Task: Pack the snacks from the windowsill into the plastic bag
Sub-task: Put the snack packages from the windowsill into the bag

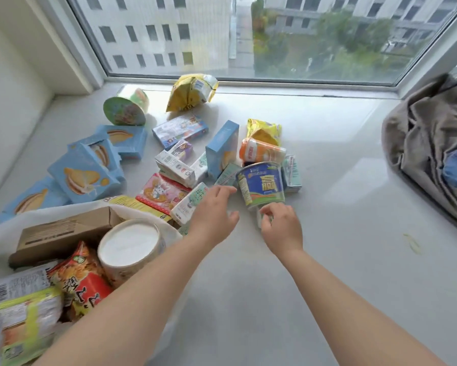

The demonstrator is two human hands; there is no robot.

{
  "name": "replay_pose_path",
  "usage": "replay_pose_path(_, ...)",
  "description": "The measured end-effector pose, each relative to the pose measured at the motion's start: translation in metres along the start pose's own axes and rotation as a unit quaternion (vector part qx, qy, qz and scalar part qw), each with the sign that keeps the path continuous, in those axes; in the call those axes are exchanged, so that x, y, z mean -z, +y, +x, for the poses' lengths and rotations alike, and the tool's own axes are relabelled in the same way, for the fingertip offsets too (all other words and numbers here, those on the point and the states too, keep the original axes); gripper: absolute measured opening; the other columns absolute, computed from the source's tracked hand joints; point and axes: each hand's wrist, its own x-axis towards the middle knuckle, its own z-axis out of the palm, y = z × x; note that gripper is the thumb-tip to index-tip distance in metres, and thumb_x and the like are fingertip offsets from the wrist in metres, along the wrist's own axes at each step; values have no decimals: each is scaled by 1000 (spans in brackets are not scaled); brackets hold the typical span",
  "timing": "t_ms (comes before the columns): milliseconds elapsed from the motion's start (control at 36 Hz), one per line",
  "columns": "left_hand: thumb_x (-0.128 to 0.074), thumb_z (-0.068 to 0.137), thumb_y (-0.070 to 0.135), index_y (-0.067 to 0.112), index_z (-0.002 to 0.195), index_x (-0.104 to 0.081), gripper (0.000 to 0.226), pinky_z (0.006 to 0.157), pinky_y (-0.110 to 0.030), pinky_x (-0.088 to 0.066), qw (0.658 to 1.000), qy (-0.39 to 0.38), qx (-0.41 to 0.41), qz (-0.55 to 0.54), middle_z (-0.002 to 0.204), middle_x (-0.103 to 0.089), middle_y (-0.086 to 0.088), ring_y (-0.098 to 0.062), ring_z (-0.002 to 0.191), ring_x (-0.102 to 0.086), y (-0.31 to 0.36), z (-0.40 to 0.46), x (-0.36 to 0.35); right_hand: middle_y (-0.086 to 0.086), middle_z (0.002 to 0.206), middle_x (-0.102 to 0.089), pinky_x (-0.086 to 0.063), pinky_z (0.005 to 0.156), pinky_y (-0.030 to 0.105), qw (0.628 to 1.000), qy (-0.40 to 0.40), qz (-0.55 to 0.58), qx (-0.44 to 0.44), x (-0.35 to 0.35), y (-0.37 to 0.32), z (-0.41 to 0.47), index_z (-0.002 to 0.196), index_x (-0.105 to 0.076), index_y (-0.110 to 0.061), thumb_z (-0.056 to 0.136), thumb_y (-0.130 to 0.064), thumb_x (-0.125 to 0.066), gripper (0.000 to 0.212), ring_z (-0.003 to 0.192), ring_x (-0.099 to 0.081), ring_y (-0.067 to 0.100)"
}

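The windowsill (327, 159) is the widest thing before me, pale and glossy, running under the window glass. On it, nearest me to the left of the blue noodle cup (260, 184), sits the white plastic bag (0, 233), mouth open, already holding a brown carton (63, 233), an upturned white-bottomed cup (131, 245), a red snack packet (82, 281) and green-edged wrappers. Far right of the blue cup lies a heap of grey cloth (430, 154). Left of the cup, beyond the bag, several light-blue cake boxes (84, 175) lie tumbled; one more stands on edge just beside the cup. Behind the cup rest an orange-and-white packet (261, 152) and yellow bags; a green cup (125, 108) lies tipped far back left. My left hand (214, 212) hovers just left of the blue cup, fingers spread and loose, gripping nothing. My right hand (280, 228) is at the cup's base, fingers curled around a small pale thing I cannot make out.
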Motion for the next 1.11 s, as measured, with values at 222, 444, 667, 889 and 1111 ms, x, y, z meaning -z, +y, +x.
replay_pose_path(222, -67, 82, 34, 26, 143, -32, 71, 105, -38, -37, 995, -52, 33, 74, 144, -30, 1, -22, 132, -31, 31, 72, -52, 7, 103, -63, -42, 83, 34, 998, -56, -24, -24, 25, 60, 61, 100, -65, -10, 87, -8, -48, 21, 102, -50, 26)
replay_pose_path(444, -70, 71, 59, 46, 147, -5, 101, 117, -48, -9, 971, -104, -1, 216, 156, 11, -1, -28, 144, 9, 32, 114, -81, 5, 107, -63, -40, 81, 30, 996, -83, -14, -32, 27, 80, 119, 102, -64, -12, 89, -10, -46, 22, 105, -51, 23)
replay_pose_path(667, -78, 58, 45, 49, 139, -20, 99, 109, -39, -28, 987, -81, 15, 138, 141, -3, 1, -23, 134, 0, 17, 110, -90, 5, 109, -59, -37, 75, 25, 995, -72, 28, -58, 13, 79, 167, 106, -62, -14, 88, -11, -50, 23, 104, -53, 23)
replay_pose_path(889, -80, 54, 51, 57, 127, -24, 92, 99, -42, -41, 999, -11, 10, 43, 136, -8, 4, -26, 134, -8, -13, 87, -99, 6, 132, -41, -35, 99, 36, 996, -54, -74, -19, -3, 65, 215, 132, -45, -20, 86, -27, -54, 48, 123, -36, 26)
replay_pose_path(1111, -80, 57, 48, 58, 125, -21, 90, 96, -39, -45, 1000, -12, 7, 20, 135, -6, 6, -20, 133, -4, -16, 89, -102, 8, 133, -46, -36, 95, 37, 958, -107, -260, 55, -29, 58, 246, 135, -40, -17, 85, -48, -55, 61, 121, -38, 28)
